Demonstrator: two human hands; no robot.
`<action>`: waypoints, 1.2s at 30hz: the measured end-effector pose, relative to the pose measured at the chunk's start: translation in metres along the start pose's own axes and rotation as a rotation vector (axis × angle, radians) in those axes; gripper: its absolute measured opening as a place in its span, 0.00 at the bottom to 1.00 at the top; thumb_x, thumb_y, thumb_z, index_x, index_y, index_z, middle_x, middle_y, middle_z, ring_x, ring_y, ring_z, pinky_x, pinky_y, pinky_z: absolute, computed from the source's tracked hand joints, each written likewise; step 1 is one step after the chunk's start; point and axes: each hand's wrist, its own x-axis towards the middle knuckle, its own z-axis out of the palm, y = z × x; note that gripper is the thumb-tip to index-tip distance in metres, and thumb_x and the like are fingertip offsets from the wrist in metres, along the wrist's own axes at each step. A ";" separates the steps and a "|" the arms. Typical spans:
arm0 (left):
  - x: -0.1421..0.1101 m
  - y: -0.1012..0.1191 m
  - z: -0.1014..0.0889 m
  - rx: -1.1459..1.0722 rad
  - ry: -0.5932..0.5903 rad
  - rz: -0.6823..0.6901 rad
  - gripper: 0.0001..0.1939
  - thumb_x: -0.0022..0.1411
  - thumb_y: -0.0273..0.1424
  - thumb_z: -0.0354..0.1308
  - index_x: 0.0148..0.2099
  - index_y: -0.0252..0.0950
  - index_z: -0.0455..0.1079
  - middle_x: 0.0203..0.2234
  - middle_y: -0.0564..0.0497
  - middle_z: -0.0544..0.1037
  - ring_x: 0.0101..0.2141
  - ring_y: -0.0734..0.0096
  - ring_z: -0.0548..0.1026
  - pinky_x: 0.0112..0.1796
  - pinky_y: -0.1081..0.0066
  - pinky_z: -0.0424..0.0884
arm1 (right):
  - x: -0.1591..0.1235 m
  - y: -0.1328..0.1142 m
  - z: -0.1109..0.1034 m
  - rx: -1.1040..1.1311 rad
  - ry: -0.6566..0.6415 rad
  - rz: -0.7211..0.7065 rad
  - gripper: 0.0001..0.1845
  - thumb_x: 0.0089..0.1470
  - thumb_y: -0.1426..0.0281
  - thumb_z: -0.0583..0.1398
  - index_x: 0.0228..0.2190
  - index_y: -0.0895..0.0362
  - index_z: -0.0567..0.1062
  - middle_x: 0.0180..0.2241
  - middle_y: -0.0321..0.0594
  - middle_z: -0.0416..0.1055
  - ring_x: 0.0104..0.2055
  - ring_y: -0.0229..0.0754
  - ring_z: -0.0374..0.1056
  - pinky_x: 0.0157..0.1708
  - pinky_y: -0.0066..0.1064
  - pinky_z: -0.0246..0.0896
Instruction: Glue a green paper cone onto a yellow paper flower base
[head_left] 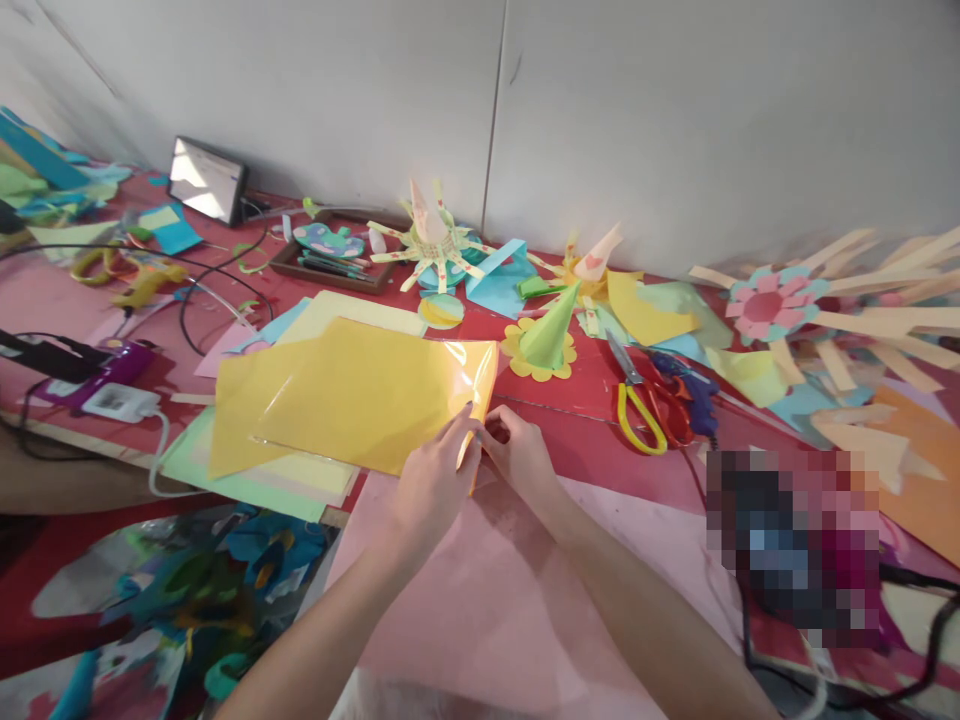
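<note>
A clear, shiny plastic packet of yellow paper (360,390) lies in front of me, with an orange tint at its right end. My left hand (439,470) grips the near right corner of the packet, its fingers bent over the plastic. Right beside it, my right hand (517,450) pinches the packet's right edge, and the fingertips of both hands almost meet. What lies between the fingertips is partly hidden. Beyond the hands stands a green paper cone on a yellow scalloped base (547,340). Scissors with yellow and red handles (641,400) lie to the right.
Coloured sheets (255,490) lie under the packet. Paper flowers (431,235) and a pen tray (330,265) line the wall. A tablet (206,180), cables and a white plug (124,402) are at the left. Paper strips (877,300) and a blurred-out patch are at the right.
</note>
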 end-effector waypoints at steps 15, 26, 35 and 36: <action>-0.004 -0.010 -0.013 -0.157 0.065 0.197 0.21 0.66 0.35 0.48 0.60 0.47 0.60 0.56 0.50 0.69 0.54 0.66 0.70 0.52 0.64 0.68 | 0.004 0.000 -0.005 -0.111 0.103 -0.205 0.10 0.54 0.66 0.51 0.29 0.54 0.70 0.26 0.38 0.72 0.25 0.38 0.64 0.29 0.30 0.59; 0.043 -0.111 -0.067 -0.250 0.701 -0.248 0.29 0.64 0.36 0.51 0.64 0.33 0.51 0.62 0.38 0.58 0.60 0.60 0.59 0.57 0.61 0.60 | 0.004 -0.003 -0.050 0.019 0.182 -0.232 0.11 0.52 0.60 0.58 0.28 0.54 0.74 0.23 0.34 0.70 0.22 0.35 0.61 0.26 0.27 0.58; 0.052 -0.135 -0.069 -0.382 0.620 -0.406 0.22 0.64 0.34 0.51 0.58 0.33 0.59 0.53 0.42 0.70 0.52 0.62 0.70 0.53 0.63 0.65 | 0.006 0.002 -0.053 0.063 0.269 -0.235 0.11 0.50 0.59 0.59 0.25 0.53 0.74 0.20 0.33 0.67 0.21 0.35 0.58 0.24 0.28 0.57; 0.052 -0.135 -0.070 -0.346 0.611 -0.414 0.20 0.64 0.34 0.51 0.56 0.33 0.62 0.50 0.43 0.73 0.49 0.62 0.71 0.51 0.64 0.66 | 0.006 0.002 -0.054 0.069 0.287 -0.234 0.11 0.50 0.59 0.59 0.25 0.53 0.74 0.20 0.33 0.66 0.20 0.35 0.57 0.23 0.28 0.56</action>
